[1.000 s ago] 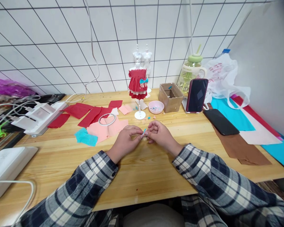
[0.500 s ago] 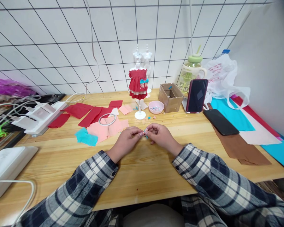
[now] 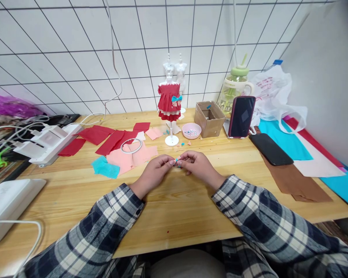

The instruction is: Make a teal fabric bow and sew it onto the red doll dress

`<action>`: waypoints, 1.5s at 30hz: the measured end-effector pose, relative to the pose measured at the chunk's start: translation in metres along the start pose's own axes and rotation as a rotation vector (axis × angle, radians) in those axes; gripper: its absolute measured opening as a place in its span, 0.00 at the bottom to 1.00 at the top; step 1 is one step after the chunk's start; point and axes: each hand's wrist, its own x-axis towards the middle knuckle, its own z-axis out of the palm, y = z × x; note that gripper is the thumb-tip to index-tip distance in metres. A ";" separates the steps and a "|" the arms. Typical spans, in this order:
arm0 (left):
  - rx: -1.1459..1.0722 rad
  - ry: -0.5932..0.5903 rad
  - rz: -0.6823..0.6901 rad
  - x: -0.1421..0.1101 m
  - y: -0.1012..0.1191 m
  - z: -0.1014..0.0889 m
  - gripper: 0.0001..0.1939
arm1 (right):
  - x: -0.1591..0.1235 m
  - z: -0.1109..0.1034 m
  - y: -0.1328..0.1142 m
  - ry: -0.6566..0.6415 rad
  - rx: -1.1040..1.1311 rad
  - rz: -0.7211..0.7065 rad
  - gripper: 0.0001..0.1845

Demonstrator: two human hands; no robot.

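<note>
Between my fingertips is a small pink-and-blue bow [image 3: 177, 159], partly covered by the fingers. My left hand [image 3: 157, 170] pinches its left end with thumb and forefinger. On the other side, my right hand [image 3: 199, 168] is closed on the right end, its fingers curled under. Both hands are just above the wooden table. Behind them a small white dress form [image 3: 171, 139] wears a ruffled red dress [image 3: 168, 98] with a blue-and-pink bow [image 3: 176, 101] at its waist. A pink bowl [image 3: 191, 131] of small shiny bits stands beside the form.
Pink sheets [image 3: 124, 158], red pieces [image 3: 111, 143], a blue piece [image 3: 106, 168] and a ring [image 3: 131, 146] lie left. A cardboard box [image 3: 210, 119], upright phone [image 3: 241, 117], flat phone [image 3: 271, 149] and brown sheet [image 3: 295, 181] are right. A power strip [image 3: 50, 144] is far left.
My fingertips have drawn slightly apart, so more of the small bow shows between them. Otherwise the hands stay in nearly the same place.
</note>
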 end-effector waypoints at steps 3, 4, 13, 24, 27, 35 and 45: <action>-0.037 -0.014 -0.003 0.000 -0.001 0.000 0.15 | 0.000 -0.001 -0.001 0.001 -0.028 -0.009 0.17; -0.065 -0.022 -0.009 0.000 -0.001 0.001 0.15 | 0.000 0.000 -0.001 0.005 -0.040 -0.018 0.17; -0.343 -0.137 -0.096 0.000 -0.012 0.002 0.14 | -0.002 0.001 -0.001 -0.037 -0.038 -0.042 0.15; 0.102 0.038 0.107 -0.001 0.002 0.000 0.15 | -0.002 0.000 -0.001 0.023 -0.064 -0.074 0.16; 0.167 0.075 0.150 -0.002 0.003 -0.001 0.14 | -0.002 0.000 -0.002 0.009 -0.018 -0.038 0.17; 0.179 0.113 0.125 -0.001 -0.001 -0.001 0.14 | -0.002 0.001 -0.002 -0.023 0.048 0.045 0.17; -0.072 -0.007 0.064 -0.002 -0.005 -0.001 0.16 | -0.002 0.001 -0.003 -0.028 0.040 0.041 0.16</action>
